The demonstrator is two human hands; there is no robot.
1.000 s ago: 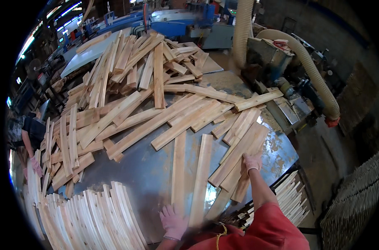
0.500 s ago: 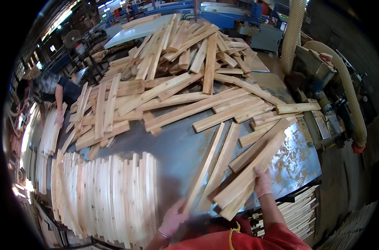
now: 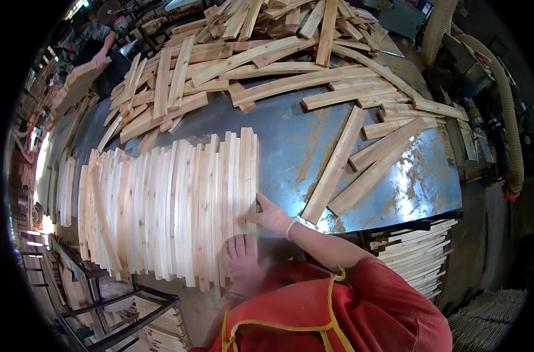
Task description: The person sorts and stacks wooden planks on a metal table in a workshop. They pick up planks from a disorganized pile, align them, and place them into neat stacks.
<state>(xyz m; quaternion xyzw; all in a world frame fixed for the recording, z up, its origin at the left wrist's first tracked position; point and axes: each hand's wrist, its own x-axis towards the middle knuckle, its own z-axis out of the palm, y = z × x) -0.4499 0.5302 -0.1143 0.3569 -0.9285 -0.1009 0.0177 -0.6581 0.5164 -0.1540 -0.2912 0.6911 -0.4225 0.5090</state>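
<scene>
After the right hand (image 3: 273, 216) leaves the loose boards (image 3: 335, 164) at right, work appears to shift to the packed board row (image 3: 187, 205) at the tabletop (image 3: 284, 146)'s near left, where that hand's grip cannot be told and the left hand (image 3: 241, 258) spreads wide.

And across the middle stretches the big table (image 3: 281, 149), blue-grey metal on top, brown dust smeared over it, and what a white shine (image 3: 404, 176) blazing off its right end! Over to the right, a pale ribbed hose (image 3: 438, 29) drops in from the top, a second hose (image 3: 516, 117) bends down past a dark machine (image 3: 471, 88) to a red end (image 3: 511, 193), with a grey metal box (image 3: 403, 23) up behind the table. The grey-brown floor (image 3: 481, 234) fades into shadow there. Lower left, a dark metal frame (image 3: 95, 305), bars crossing; upper left, a bright lamp (image 3: 76, 8) cuts the gloom
</scene>
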